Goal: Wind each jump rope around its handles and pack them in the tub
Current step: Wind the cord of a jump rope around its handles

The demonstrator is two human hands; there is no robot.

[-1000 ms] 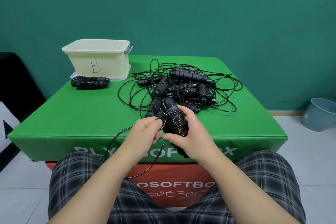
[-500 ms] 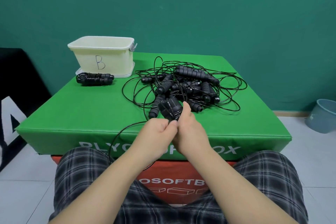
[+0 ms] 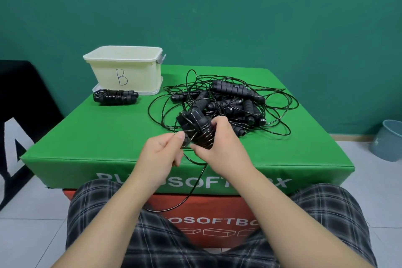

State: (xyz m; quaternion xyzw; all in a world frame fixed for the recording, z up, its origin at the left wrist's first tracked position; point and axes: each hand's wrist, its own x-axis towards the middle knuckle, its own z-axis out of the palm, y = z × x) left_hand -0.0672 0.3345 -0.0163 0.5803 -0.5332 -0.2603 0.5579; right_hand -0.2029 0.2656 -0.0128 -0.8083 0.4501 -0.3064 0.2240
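Observation:
My right hand grips a pair of black jump-rope handles with cord coiled around them, held above the front of the green box. My left hand pinches the loose black cord just beside the coil; the slack hangs over the box's front edge toward my lap. A tangled pile of black jump ropes lies behind my hands. One wound rope bundle rests in front of the cream tub marked "B", at the far left of the box.
The green soft box stands on a red box. A grey bucket stands on the tiled floor at right. A black-and-white object is at left. My plaid-trousered knees are below.
My left hand has carried the cord around the handles, and the hanging slack has shortened. The bundle turned in my right hand. The camera view shifted slightly.

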